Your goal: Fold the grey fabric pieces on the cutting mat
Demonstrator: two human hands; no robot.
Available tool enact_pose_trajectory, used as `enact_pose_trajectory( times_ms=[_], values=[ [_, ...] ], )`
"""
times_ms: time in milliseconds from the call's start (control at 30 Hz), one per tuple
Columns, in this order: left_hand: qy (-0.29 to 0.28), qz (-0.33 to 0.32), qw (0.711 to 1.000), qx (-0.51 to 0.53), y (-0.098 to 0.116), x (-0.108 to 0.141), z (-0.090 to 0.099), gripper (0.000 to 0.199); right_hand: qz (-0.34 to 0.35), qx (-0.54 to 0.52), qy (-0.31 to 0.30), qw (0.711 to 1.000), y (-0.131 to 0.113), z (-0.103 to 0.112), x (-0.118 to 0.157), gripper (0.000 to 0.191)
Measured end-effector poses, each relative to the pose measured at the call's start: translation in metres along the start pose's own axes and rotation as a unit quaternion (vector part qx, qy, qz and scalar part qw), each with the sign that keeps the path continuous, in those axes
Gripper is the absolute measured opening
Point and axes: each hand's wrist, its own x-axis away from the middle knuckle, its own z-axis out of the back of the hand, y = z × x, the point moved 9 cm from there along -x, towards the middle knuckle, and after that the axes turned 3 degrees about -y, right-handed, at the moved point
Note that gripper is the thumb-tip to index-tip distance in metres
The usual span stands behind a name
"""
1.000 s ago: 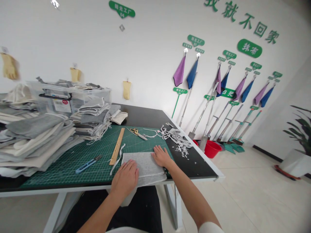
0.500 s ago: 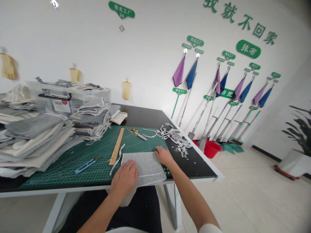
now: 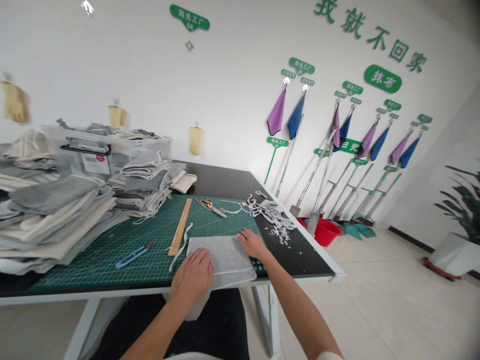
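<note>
A folded piece of light grey cloth (image 3: 228,257) lies at the front edge of the green cutting mat (image 3: 150,270). Its layers show as slightly offset edges along the near side. My left hand (image 3: 193,275) rests flat on the cloth's left part, fingers together and stretched forward. At the far right corner, my right hand (image 3: 251,244) has its fingers bent and close together on the cloth's edge. Left of the cloth are a narrow fabric strip (image 3: 182,247), a wooden ruler (image 3: 180,227) and a blue utility knife (image 3: 135,254). Gold-handled scissors (image 3: 212,207) lie beyond it.
Tall stacks of folded grey and white cloth (image 3: 56,220) fill the table's left side, before a clear plastic bin (image 3: 138,145). Fabric scraps (image 3: 272,215) lie along the right edge. A red bucket (image 3: 327,232) and brooms stand by the wall.
My right hand has shifted slightly left along the cloth's far edge, and its fingers are more bent. The left hand stays in place.
</note>
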Motion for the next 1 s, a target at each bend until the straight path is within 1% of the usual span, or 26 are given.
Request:
enact_pose_trajectory(
  times_ms=[100, 300, 367, 467, 667, 733, 867, 933, 1000],
  values=[
    [0.004, 0.0, 1.0, -0.003, 0.0, 0.001, 0.0, 0.035, 0.009, -0.031, -0.002, 0.999, -0.005, -0.004, 0.001, 0.041],
    [0.012, -0.008, 1.0, -0.003, 0.0, 0.0, 0.002, 0.034, 0.02, -0.103, 0.008, 0.994, -0.004, -0.001, -0.001, 0.018],
    [0.017, -0.008, 1.0, -0.006, 0.0, 0.001, 0.002, 0.034, 0.033, -0.132, 0.016, 0.991, -0.006, 0.002, -0.002, 0.014],
    [0.022, -0.009, 1.0, -0.008, -0.001, 0.001, 0.003, 0.034, 0.04, -0.174, 0.04, 0.983, -0.01, 0.008, -0.004, 0.012],
    [0.035, -0.007, 0.999, -0.011, -0.001, 0.002, 0.008, 0.038, 0.031, -0.241, 0.101, 0.965, -0.016, 0.022, -0.008, 0.01],
    [0.041, -0.004, 0.999, -0.009, 0.0, 0.004, 0.011, 0.04, 0.029, -0.256, 0.124, 0.958, -0.018, 0.029, -0.01, 0.012],
    [0.05, -0.002, 0.999, -0.007, 0.002, 0.008, 0.016, 0.043, 0.041, -0.274, 0.154, 0.949, -0.025, 0.05, -0.017, 0.025],
    [0.058, 0.001, 0.998, -0.007, 0.003, 0.009, 0.019, 0.045, 0.051, -0.27, 0.174, 0.946, -0.03, 0.069, -0.022, 0.028],
    [0.067, 0.002, 0.998, -0.009, 0.003, 0.01, 0.022, 0.049, 0.057, -0.256, 0.21, 0.942, -0.033, 0.095, -0.024, 0.028]
  ],
)
